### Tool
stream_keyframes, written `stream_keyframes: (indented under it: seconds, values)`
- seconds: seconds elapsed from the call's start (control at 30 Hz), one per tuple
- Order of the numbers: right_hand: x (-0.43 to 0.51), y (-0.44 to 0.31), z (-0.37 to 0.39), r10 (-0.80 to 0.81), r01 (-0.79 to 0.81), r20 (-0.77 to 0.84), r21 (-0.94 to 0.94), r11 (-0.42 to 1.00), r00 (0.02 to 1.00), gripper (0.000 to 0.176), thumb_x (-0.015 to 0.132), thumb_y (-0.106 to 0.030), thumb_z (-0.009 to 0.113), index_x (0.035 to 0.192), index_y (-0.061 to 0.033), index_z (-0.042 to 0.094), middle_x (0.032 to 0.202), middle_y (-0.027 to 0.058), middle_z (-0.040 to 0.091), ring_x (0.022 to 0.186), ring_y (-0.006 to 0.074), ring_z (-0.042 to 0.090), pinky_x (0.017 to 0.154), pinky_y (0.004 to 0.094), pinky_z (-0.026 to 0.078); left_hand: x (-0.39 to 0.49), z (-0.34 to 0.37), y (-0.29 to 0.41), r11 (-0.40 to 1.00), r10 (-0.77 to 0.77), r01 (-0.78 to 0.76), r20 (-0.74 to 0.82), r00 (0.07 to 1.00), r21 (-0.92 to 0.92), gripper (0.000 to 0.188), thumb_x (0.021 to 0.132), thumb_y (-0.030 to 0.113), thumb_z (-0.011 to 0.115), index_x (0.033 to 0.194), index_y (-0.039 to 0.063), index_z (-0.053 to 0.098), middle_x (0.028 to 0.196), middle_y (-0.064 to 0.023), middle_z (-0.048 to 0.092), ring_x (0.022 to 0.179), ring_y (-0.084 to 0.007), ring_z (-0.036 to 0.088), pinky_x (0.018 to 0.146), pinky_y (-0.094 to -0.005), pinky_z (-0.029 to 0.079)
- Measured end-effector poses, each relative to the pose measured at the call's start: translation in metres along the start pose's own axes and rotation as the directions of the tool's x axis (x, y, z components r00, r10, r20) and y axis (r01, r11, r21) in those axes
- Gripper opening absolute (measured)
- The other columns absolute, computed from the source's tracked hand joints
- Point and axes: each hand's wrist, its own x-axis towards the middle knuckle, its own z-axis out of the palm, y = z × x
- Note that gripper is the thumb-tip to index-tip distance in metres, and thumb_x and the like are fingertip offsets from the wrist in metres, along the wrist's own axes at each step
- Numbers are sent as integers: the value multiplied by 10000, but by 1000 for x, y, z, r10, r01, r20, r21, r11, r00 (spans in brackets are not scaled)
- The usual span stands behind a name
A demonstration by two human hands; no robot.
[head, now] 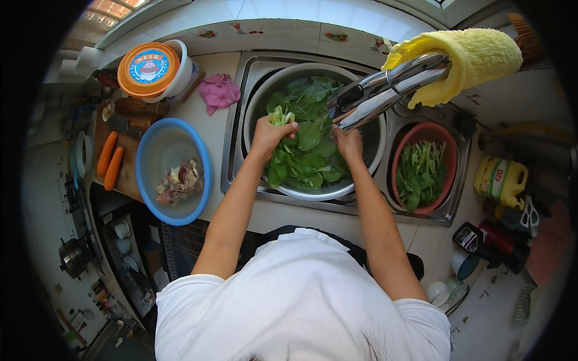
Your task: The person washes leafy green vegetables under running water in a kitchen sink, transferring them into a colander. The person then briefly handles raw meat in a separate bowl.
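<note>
A large round metal basin (318, 194) sits in the left sink bowl, filled with water and leafy greens (311, 135). My left hand (269, 135) grips a bunch of greens by the pale stems (281, 116), its leaves hanging into the basin. My right hand (348, 142) is at the basin's right side, below the chrome faucet (388, 90); its fingertips are partly hidden, so whether it holds anything cannot be told. In the right sink bowl stands a red plastic colander (396, 180) holding more stemmed greens (420, 173).
Left of the sink are a blue-rimmed bowl (207, 171) with meat pieces, carrots (113, 168) on a wooden board, a pink cloth (220, 92) and an orange-lidded tub (149, 67). A yellow towel (478, 58) covers the faucet top. A yellow jug (499, 180) stands at right.
</note>
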Motion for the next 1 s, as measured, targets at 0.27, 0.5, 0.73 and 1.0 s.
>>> stream_keyframes:
  seconds: [0.27,0.5,0.73,1.0]
  values:
    - [-36,-48,2,-247,-43,240,793,608,939,155,809,-203,684,837,-75,603,696,-41,496,545,59,366,504,233,282,-7,1,8,998,-60,54,147,987,43,230,697,77,763,864,-4,628,756,-39,629,611,-94,544,546,-222,428]
    - [-39,-50,12,-304,67,163,779,624,939,165,810,-206,675,773,-56,617,623,-56,478,542,45,379,488,214,280,-9,4,9,995,-43,28,163,986,93,225,671,67,770,839,11,631,723,-23,620,579,-85,539,521,-224,426]
    - [-36,-35,10,-145,6,76,867,498,986,134,807,-135,660,749,-26,606,718,16,602,547,72,479,503,231,362,-11,13,-10,984,177,-178,6,984,27,113,755,26,650,844,-33,614,726,-61,645,543,-73,535,474,-206,430]
    - [-13,-22,21,-115,138,-212,97,986,970,250,805,-183,581,838,59,633,825,257,625,881,441,583,751,472,465,-7,-3,-4,998,39,-34,-82,996,52,148,825,126,613,873,-14,606,720,-70,646,508,-73,476,487,-215,379]
